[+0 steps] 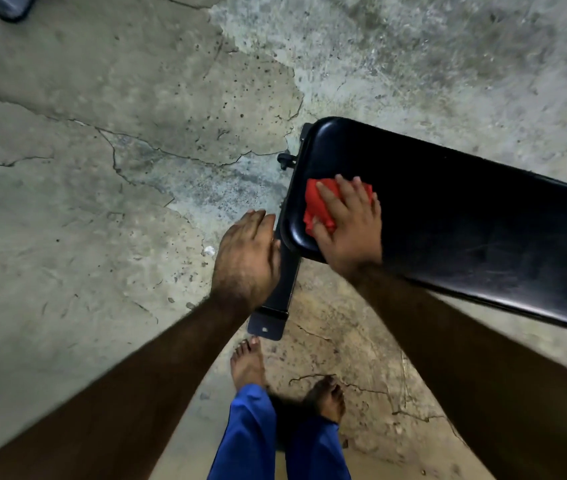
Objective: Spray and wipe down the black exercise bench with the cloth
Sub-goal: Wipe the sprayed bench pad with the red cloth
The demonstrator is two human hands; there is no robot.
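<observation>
The black exercise bench [465, 223] runs from the centre to the right edge, its padded top glossy. A red cloth [320, 206] lies on the pad near its left end. My right hand [351, 223] presses flat on the cloth, fingers spread over it. My left hand [245, 258] hovers just left of the pad's end, above the bench's black foot bar [275, 306], palm down, fingers loosely together and holding nothing. No spray bottle is in view.
Cracked, patchy concrete floor [119, 168] surrounds the bench. My bare feet [247, 365] and blue trousers [247, 434] are at the bottom centre, close to the foot bar. A dark rounded object [11, 6] sits at the top left corner.
</observation>
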